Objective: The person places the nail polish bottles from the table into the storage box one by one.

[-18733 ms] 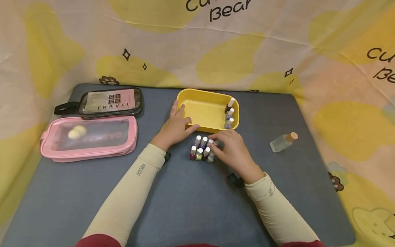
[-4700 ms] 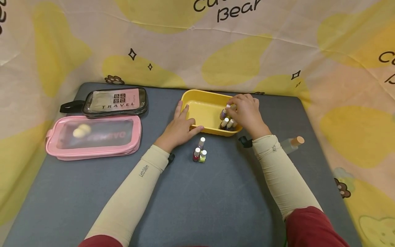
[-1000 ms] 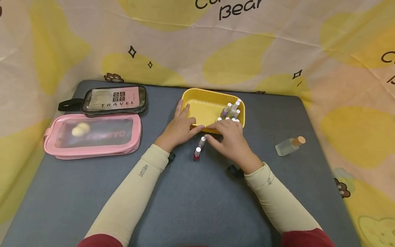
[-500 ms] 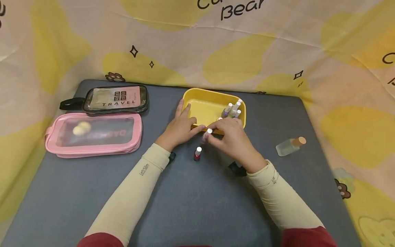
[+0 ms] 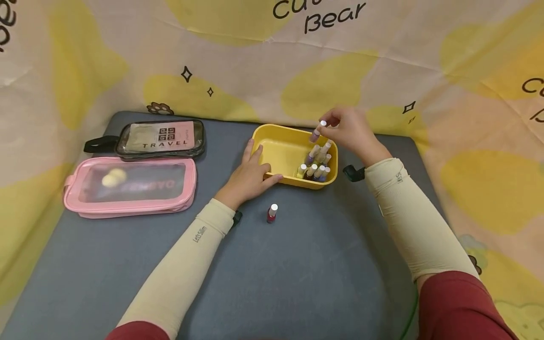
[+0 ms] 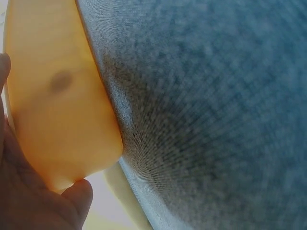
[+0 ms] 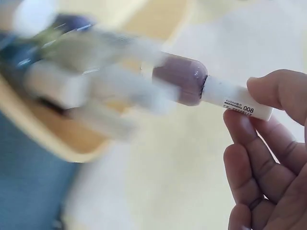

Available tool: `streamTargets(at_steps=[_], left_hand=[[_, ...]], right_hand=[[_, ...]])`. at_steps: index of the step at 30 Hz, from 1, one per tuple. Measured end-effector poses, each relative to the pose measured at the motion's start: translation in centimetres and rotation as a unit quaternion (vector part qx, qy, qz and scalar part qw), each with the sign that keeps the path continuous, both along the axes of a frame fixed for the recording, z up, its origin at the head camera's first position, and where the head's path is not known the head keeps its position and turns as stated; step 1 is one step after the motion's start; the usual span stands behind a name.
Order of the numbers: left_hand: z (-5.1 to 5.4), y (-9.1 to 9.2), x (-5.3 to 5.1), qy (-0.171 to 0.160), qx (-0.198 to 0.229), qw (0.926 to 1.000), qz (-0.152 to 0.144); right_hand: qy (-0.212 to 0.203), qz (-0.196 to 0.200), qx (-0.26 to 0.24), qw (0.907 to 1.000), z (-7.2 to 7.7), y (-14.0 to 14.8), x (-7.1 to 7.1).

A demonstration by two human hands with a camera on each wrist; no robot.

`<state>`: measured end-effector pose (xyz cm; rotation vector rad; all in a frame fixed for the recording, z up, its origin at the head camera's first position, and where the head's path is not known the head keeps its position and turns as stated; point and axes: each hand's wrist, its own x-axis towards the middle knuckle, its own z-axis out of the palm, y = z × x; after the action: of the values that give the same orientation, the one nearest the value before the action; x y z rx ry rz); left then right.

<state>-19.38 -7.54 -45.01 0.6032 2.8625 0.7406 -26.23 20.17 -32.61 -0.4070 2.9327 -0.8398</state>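
My right hand (image 5: 352, 132) pinches a nail polish bottle (image 5: 315, 135) by its white cap, above the far right part of a yellow plastic tray (image 5: 272, 128). Through its glass the polish looks dusky purple, and the cap reads 008 in the right wrist view. Several white-capped nail polish bottles (image 5: 313, 153) stand or lean inside the tray's right end. My left hand (image 5: 248, 179) rests against the tray's left end with fingers spread; the left wrist view has it touching the tray wall (image 6: 62, 110). One red nail polish bottle (image 5: 272, 213) stands on the table before the tray.
A pink clear-topped pouch (image 5: 127, 212) lies at the left with two pale balls showing. Behind it is a black-edged TRAVEL pouch (image 5: 161, 137). Patterned cloth (image 5: 238, 56) hangs behind the grey table (image 5: 272, 283). The right forearm covers where the frosted bottle stood.
My right hand has lifted the purple polish from beside the red one and carried it up and right over the tray. Earlier, more bottles stood on the table. My left hand has stayed put.
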Motion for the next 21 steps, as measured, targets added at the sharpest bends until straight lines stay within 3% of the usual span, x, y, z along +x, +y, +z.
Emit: streamTargets(at_steps=[4, 8, 21], left_hand=[[-0.1, 0.0, 0.0, -0.002, 0.0, 1.0, 0.001], [0.0, 0.0, 0.0, -0.001, -0.003, 1.0, 0.003], [0.0, 0.0, 0.1, -0.004, 0.0, 1.0, 0.0]], right_hand=[[-0.054, -0.012, 0.003, 0.9984, -2.3, 0.7, -1.6], [-0.086, -0.023, 0.006, 0.996, -3.4, 0.8, -2.1], [-0.095, -0.007, 0.063, 0.9935, -3.4, 0.4, -2.3]])
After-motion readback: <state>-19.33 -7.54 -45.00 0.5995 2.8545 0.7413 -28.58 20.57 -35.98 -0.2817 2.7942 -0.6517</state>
